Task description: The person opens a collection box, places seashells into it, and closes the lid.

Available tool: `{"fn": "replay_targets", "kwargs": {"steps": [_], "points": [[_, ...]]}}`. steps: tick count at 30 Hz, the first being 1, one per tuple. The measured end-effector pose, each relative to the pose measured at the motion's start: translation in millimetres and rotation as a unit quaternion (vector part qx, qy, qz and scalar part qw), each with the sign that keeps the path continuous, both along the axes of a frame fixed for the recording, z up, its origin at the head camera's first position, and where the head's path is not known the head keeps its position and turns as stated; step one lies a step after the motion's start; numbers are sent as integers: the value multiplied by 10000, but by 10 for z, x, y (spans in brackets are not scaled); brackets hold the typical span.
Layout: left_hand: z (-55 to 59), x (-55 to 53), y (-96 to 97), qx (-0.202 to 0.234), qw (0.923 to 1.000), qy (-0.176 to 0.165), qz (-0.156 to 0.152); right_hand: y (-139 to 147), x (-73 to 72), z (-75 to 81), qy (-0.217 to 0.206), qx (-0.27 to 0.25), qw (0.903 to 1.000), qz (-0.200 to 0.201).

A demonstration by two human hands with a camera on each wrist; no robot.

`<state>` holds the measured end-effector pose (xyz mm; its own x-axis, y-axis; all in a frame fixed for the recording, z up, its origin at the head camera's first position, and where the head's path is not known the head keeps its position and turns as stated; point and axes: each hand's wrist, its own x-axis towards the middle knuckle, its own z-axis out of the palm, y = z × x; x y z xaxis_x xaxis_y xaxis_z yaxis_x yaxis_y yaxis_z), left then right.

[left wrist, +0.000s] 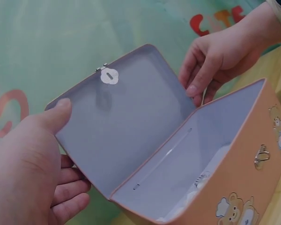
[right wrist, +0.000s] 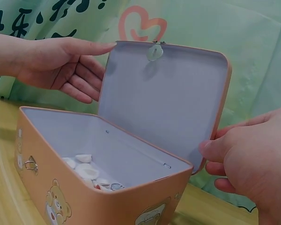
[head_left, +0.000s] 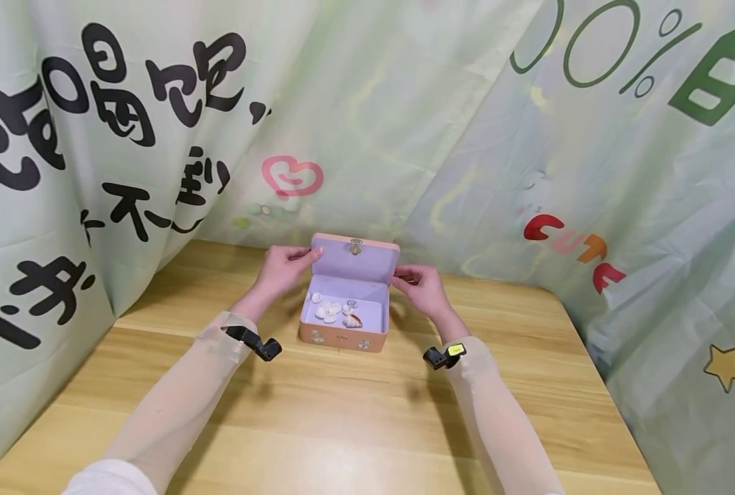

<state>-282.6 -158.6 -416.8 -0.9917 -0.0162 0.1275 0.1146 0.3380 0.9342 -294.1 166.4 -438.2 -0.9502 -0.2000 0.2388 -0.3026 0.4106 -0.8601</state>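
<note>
An orange tin box (head_left: pixel 342 338) with a lilac inside stands on the table, its hinged lid (head_left: pixel 336 262) raised. Small bears decorate its front, which carries a metal catch (left wrist: pixel 261 157). White seashells (head_left: pixel 328 313) and a brown-striped shell (head_left: pixel 353 321) lie inside. My left hand (head_left: pixel 282 270) holds the lid's left edge, thumb on the inner face and fingers behind. At the lid's lower right edge, near the hinge, my right hand (head_left: pixel 425 287) pinches the rim between thumb and fingers. A hasp plate (right wrist: pixel 155 52) hangs at the lid's top edge.
The wooden table (head_left: pixel 342 426) reaches toward me and to both sides of the box. Behind it hangs a pale green printed curtain (head_left: pixel 373 137), close to the table's back edge. Each wrist wears a small black camera (head_left: pixel 256 342).
</note>
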Motion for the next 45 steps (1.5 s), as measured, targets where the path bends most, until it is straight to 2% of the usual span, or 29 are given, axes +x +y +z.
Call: {"fn": "replay_targets", "kwargs": {"steps": [9, 19, 26, 29, 35, 37, 45], "points": [[20, 94, 42, -140, 9996, 171, 161, 13, 49, 3, 57, 37, 10000, -37], [-7, 157, 75, -159, 9988, 306, 361, 27, 68, -3, 241, 21, 9997, -46], [-50, 194, 82, -158, 9977, 497, 435, 8, 119, 5, 73, -190, 9998, 22], [-74, 212, 85, -106, 9974, 564, 437, -7, 173, 46, 51, -258, 9996, 62], [-103, 241, 95, -5, 9970, 650, 409, -61, 438, 295, 45, -355, 9993, -86], [-107, 249, 96, 34, 9971, 631, 425, -73, 506, 335, 45, -411, 9990, -147], [-127, 280, 104, 139, 9971, 585, 458, -128, 516, 152, 4, -990, 9951, -21]]}}
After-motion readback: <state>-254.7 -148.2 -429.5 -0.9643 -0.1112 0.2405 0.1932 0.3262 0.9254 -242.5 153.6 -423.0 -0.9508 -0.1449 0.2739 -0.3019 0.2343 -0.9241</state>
